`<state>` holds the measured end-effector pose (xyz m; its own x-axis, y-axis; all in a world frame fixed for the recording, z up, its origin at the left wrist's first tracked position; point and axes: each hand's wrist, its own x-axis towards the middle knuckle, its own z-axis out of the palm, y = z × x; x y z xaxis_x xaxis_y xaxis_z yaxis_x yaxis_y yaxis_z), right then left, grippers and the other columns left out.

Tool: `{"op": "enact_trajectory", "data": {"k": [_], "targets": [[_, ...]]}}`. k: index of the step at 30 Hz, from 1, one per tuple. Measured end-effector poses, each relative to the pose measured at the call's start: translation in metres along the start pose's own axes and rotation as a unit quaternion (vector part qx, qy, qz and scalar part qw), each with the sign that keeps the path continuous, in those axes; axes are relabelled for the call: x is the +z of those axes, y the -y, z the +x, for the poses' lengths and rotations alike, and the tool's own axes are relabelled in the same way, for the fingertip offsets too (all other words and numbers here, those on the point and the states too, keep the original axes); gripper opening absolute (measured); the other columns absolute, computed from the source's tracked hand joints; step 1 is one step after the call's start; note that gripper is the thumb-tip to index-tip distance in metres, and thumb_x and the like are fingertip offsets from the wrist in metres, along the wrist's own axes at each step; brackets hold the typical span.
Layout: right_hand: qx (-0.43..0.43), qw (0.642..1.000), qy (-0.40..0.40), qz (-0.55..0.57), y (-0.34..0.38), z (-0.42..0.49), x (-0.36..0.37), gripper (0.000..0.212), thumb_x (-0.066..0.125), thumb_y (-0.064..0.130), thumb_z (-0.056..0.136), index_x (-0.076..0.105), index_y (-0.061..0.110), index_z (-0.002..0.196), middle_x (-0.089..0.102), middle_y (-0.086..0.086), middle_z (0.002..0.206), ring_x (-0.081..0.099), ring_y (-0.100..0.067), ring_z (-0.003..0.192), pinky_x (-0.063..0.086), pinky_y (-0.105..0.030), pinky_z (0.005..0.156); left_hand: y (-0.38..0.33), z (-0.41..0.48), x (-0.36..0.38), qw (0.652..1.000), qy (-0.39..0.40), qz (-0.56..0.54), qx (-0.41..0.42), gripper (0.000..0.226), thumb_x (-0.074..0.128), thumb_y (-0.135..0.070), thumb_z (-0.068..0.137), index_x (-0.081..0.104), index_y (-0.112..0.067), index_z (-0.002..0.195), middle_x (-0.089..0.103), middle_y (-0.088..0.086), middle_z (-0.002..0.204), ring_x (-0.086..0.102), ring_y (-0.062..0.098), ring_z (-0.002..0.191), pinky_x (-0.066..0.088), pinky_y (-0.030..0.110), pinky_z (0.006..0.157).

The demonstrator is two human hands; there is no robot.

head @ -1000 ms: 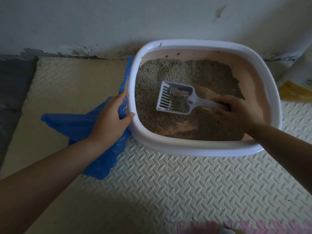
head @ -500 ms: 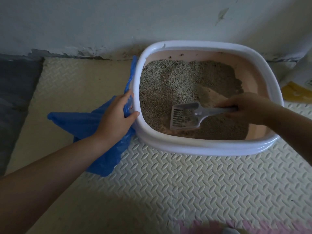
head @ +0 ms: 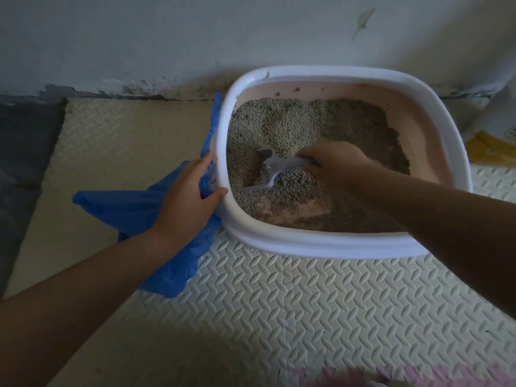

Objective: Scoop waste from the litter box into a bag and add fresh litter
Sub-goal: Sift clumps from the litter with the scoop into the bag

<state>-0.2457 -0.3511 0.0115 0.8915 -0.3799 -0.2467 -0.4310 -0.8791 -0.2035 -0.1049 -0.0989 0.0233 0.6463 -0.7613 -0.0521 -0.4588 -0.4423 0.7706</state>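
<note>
Only thing with any print on it is the yellow and white sack point(head: 495, 141) at the far right edge, and it's too blurry to read.

The floor is covered in a cream foam mat point(head: 279, 303) with a raised leaf-ish tread. There's a dark grey mat point(head: 22, 152) off to the left and a strip of something pink point(head: 391, 377) at the bottom edge. The wall point(head: 167, 37) behind is pale, scuffed and grimy along the base.

The litter box point(head: 307, 245), white rim and pink inside, sits on the foam mat right up against that wall. The litter point(head: 293, 127) is heaped toward the back and left, with bare pink bottom showing at the front.

The right hand point(head: 335, 163) is down in the box with its fingers wrapped round the handle of the grey scoop point(head: 268, 170). The scoop is tipped on its edge, half buried in the granules.

The left hand point(head: 185, 196) grips the blue bag point(head: 125, 208) against the box's left side, thumb on the rim. The rest of the bag trails out over the mat.
</note>
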Motion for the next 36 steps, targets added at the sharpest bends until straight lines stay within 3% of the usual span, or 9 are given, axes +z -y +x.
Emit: {"op": "enact_trajectory", "data": {"k": [6,12,17,19,22,25,28,30,36], "targets": [[-0.051,0.996,-0.024,0.072,-0.012,0.005,0.008,0.027,0.057,0.026,0.093,0.062,0.023,0.119,0.062,-0.002,0.095,0.057,-0.023,0.087,0.043,-0.033,0.073,-0.001,0.0,0.001,1.0,-0.003,-0.006,-0.008,0.067,0.065,-0.013,0.088,0.032,-0.016,0.147,0.045,-0.006,0.135,0.039,0.004,0.126,0.033,0.019,0.1],[-0.019,0.988,-0.038,0.15,-0.022,-0.016,0.029,0.034,0.059,0.023,0.091,0.06,0.022,0.125,0.065,-0.004,0.106,0.06,-0.023,0.092,0.05,-0.039,0.08,-0.002,0.0,0.001,1.0,-0.005,-0.001,-0.009,0.066,0.064,-0.014,0.089,0.033,-0.016,0.147,0.044,-0.001,0.141,0.039,0.008,0.131,0.033,0.02,0.101],[0.031,0.967,-0.087,0.239,-0.035,-0.04,0.031,0.034,0.063,0.025,0.09,0.061,0.028,0.124,0.061,0.016,0.099,0.059,-0.01,0.09,0.04,-0.018,0.072,-0.002,-0.001,0.001,1.0,-0.008,0.0,-0.01,0.066,0.065,-0.014,0.089,0.033,-0.018,0.146,0.042,-0.007,0.142,0.034,-0.002,0.126,0.028,0.009,0.097],[0.033,0.959,-0.109,0.261,-0.036,-0.052,0.024,0.035,0.063,0.022,0.089,0.061,0.028,0.124,0.06,0.016,0.105,0.056,-0.006,0.094,0.039,-0.018,0.077,-0.002,-0.001,0.001,1.0,-0.007,-0.001,-0.009,0.066,0.065,-0.014,0.089,0.033,-0.018,0.146,0.042,-0.006,0.142,0.035,0.001,0.128,0.028,0.01,0.099],[0.023,0.958,-0.137,0.251,-0.037,-0.067,0.012,0.04,0.065,0.017,0.088,0.059,0.024,0.127,0.053,0.018,0.111,0.05,-0.003,0.101,0.035,-0.023,0.085,-0.003,-0.001,0.0,1.0,-0.004,0.002,-0.006,0.067,0.065,-0.014,0.089,0.032,-0.018,0.147,0.042,-0.005,0.143,0.035,0.004,0.131,0.03,0.02,0.104],[0.018,0.962,-0.16,0.223,-0.039,-0.076,0.007,0.042,0.067,0.013,0.086,0.06,0.019,0.127,0.054,0.019,0.103,0.048,0.0,0.097,0.033,-0.02,0.081,-0.003,-0.001,-0.001,1.0,0.0,0.002,-0.006,0.066,0.064,-0.015,0.089,0.032,-0.019,0.147,0.04,-0.008,0.142,0.031,-0.005,0.124,0.028,0.014,0.1],[0.024,0.956,-0.175,0.235,-0.036,-0.084,0.001,0.04,0.066,0.018,0.087,0.06,0.019,0.126,0.06,0.003,0.099,0.056,-0.015,0.089,0.042,-0.03,0.077,-0.003,0.0,-0.001,1.0,0.001,0.003,-0.004,0.066,0.064,-0.014,0.089,0.032,-0.018,0.147,0.041,-0.007,0.143,0.03,-0.006,0.123,0.027,0.011,0.097],[0.026,0.955,-0.18,0.233,-0.035,-0.087,0.0,0.039,0.065,0.02,0.087,0.06,0.022,0.126,0.06,0.001,0.098,0.057,-0.017,0.086,0.042,-0.028,0.075,-0.003,0.0,-0.001,1.0,0.0,0.003,-0.004,0.065,0.064,-0.014,0.089,0.033,-0.017,0.146,0.041,-0.008,0.141,0.031,-0.005,0.122,0.027,0.007,0.094],[0.036,0.961,-0.162,0.219,-0.037,-0.087,-0.001,0.042,0.065,0.018,0.086,0.059,0.022,0.128,0.061,-0.002,0.098,0.055,-0.015,0.085,0.038,-0.027,0.074,-0.003,-0.001,-0.002,1.0,-0.003,0.013,0.006,0.064,0.064,-0.014,0.089,0.034,-0.015,0.146,0.044,-0.001,0.142,0.036,0.004,0.128,0.028,0.014,0.097]]}}
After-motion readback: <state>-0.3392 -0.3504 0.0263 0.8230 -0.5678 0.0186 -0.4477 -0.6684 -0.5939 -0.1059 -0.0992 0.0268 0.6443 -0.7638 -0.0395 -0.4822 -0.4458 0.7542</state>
